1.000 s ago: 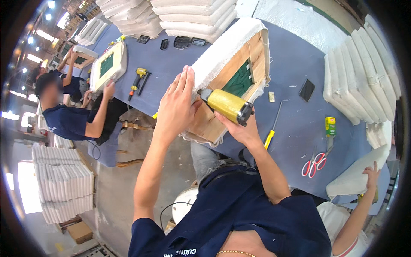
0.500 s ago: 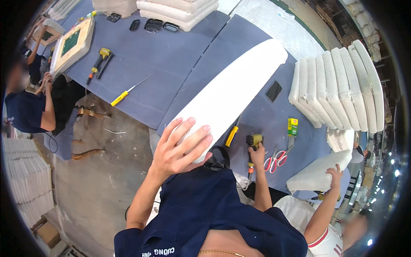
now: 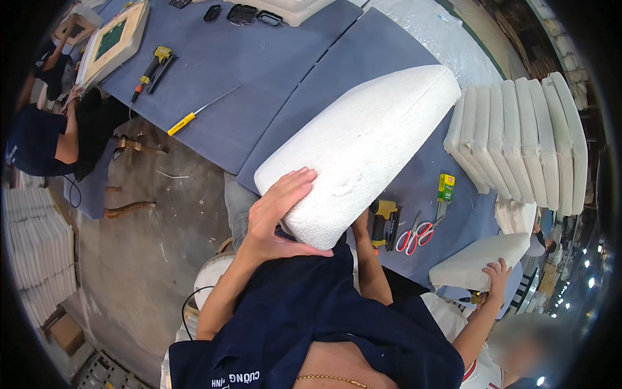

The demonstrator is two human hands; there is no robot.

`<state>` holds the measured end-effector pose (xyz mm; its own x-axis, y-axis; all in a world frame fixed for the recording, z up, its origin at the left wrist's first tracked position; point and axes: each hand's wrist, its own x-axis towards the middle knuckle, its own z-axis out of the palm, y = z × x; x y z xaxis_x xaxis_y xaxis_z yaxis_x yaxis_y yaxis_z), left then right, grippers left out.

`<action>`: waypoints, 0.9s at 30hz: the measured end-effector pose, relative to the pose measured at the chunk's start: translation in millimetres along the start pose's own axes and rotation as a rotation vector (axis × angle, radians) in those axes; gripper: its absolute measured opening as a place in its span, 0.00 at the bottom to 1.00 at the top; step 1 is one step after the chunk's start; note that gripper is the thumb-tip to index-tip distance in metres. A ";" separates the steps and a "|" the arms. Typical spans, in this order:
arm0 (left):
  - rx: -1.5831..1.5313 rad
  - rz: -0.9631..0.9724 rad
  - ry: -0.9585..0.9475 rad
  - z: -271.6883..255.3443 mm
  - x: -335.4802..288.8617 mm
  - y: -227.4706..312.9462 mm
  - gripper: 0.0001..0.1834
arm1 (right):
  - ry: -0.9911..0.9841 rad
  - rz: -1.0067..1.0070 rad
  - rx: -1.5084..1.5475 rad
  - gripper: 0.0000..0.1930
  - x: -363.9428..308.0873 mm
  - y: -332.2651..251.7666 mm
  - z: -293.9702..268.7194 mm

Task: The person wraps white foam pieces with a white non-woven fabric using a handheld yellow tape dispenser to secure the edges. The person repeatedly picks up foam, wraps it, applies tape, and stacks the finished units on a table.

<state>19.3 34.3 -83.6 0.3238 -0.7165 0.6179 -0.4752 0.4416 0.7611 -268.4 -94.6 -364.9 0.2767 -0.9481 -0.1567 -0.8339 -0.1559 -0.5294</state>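
A white fabric-covered cushion (image 3: pixel 369 142) is tilted up in front of me, its near end by my chest. My left hand (image 3: pixel 278 211) grips that near end, thumb under the lower edge and fingers on the top face. My right hand (image 3: pixel 363 227) is beside the cushion's right edge, next to a yellow-and-black staple gun (image 3: pixel 387 220) on the table. The cushion hides most of the right hand's fingers, so I cannot tell what they touch.
Red-handled scissors (image 3: pixel 414 236), a green-and-yellow box (image 3: pixel 446 188) and stacked white cushions (image 3: pixel 518 139) are to the right. A yellow screwdriver (image 3: pixel 184 123) and another staple gun (image 3: pixel 155 71) lie left. A co-worker's hand (image 3: pixel 497 275) holds a cushion (image 3: pixel 479 259).
The cushion has turned to show its broad, textured face. My left hand has shifted its hold, with the thumb now underneath. My right hand has let go of the staple gun and moved left.
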 end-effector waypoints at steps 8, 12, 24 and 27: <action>-0.027 0.036 0.011 19.2 34.3 6.3 0.54 | -0.062 0.213 -0.015 0.26 10.5 23.9 12.9; -0.017 0.116 -0.065 28.2 38.4 5.6 0.52 | -0.031 0.242 0.096 0.27 5.5 46.4 28.2; 0.459 0.369 -0.188 29.2 10.1 27.1 0.13 | 0.132 0.098 0.179 0.30 15.1 -13.0 -42.7; 0.514 0.352 -0.177 26.2 1.7 27.3 0.12 | 0.467 -0.015 0.511 0.26 12.4 -152.7 -160.4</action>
<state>-14.5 31.0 -67.0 -0.0416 -0.6734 0.7381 -0.8735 0.3832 0.3003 -214.3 -127.0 -152.3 -0.0443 -0.9847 0.1683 -0.4700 -0.1281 -0.8733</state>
